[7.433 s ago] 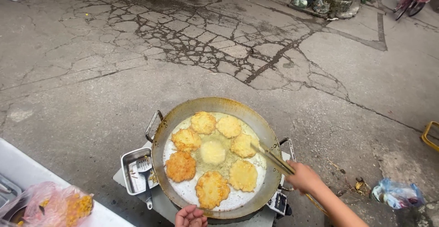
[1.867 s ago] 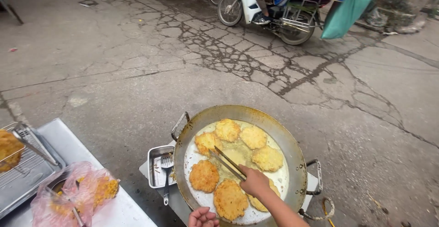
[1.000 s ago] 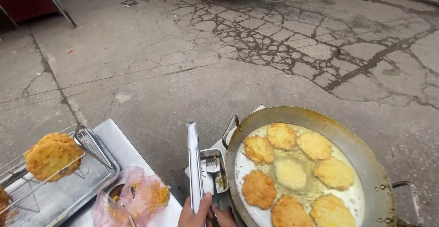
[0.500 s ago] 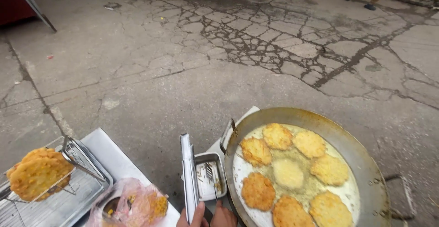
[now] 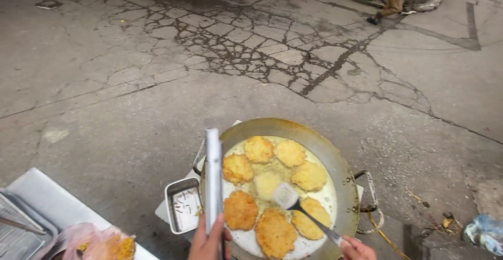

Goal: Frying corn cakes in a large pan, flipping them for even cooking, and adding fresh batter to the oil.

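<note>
Fritters, eight golden discs lying flat in shallow pale oil inside a wide metal pan, the paler one at the centre judged softest and most likely to break if lifted by its edge; the browner ones near the front rim look crisp and stiff, yet all will be slick with oil. Slotted spatula, its blade resting at the near edge of the central fritter, its thin handle running back to the right hand, which is closed around the handle end. Support from beneath, under the full disc, seems the safest hold. Metal tongs, long and stiff, held upright with arms together by the left hand, clenched around their lower end, just left of the pan. Small rectangular steel tray beside the pan; plastic bag with yellow contents on a pale table further left; cracked pavement all around
</note>
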